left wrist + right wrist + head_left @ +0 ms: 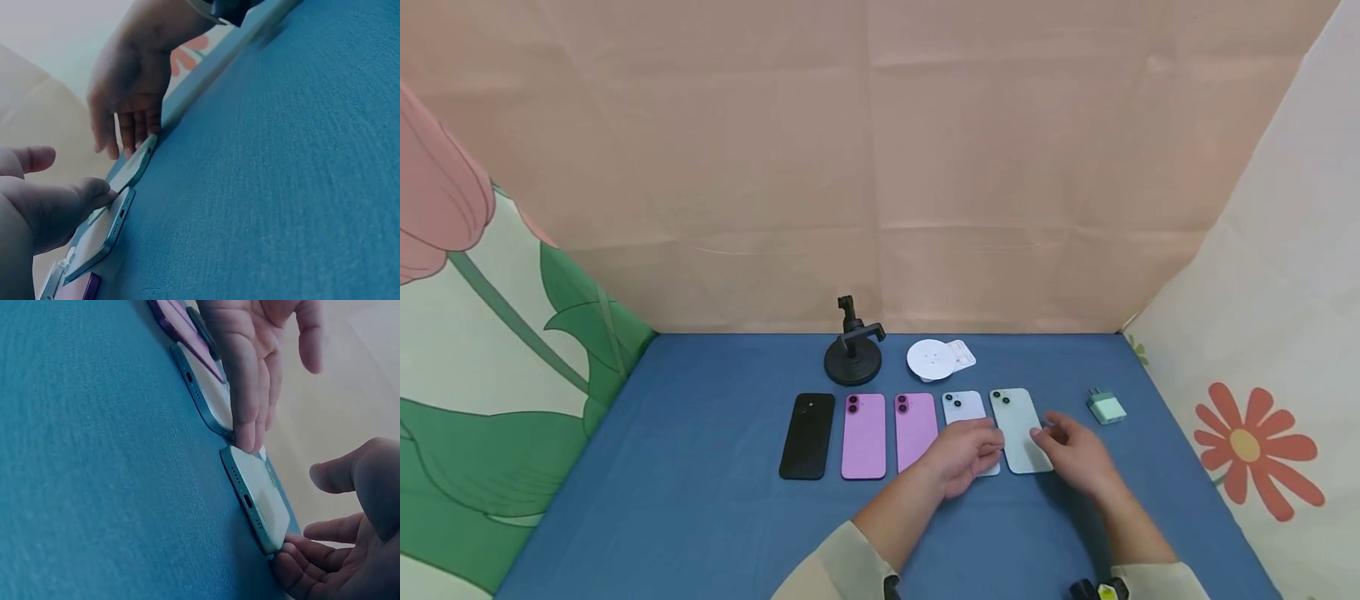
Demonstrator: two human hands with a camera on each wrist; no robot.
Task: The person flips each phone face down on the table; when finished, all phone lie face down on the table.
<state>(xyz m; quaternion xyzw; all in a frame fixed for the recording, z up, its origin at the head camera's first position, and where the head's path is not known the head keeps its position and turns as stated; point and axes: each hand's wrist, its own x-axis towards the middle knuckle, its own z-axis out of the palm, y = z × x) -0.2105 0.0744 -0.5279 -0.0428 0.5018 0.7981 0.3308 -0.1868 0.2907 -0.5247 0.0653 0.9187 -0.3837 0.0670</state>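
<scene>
A row of phones lies back up on the blue table, with a pale green phone [1017,429] at its right end. Beside that phone's right edge is my right hand [1077,454], its fingertips touching the edge in the right wrist view. My left hand [964,457] reaches over a light blue phone [961,404] and hides much of it. In the right wrist view, the left fingers [247,394] extend down to the pale green phone's left edge, between the two phones. Neither hand curls round a phone.
Left along the row lie two pink phones [863,437] and a black phone [807,437]. Behind them stand a black round-based stand [852,358] and a white disc [931,360] with a white card-like piece [961,355]. A white plug adapter [1106,407] lies at right.
</scene>
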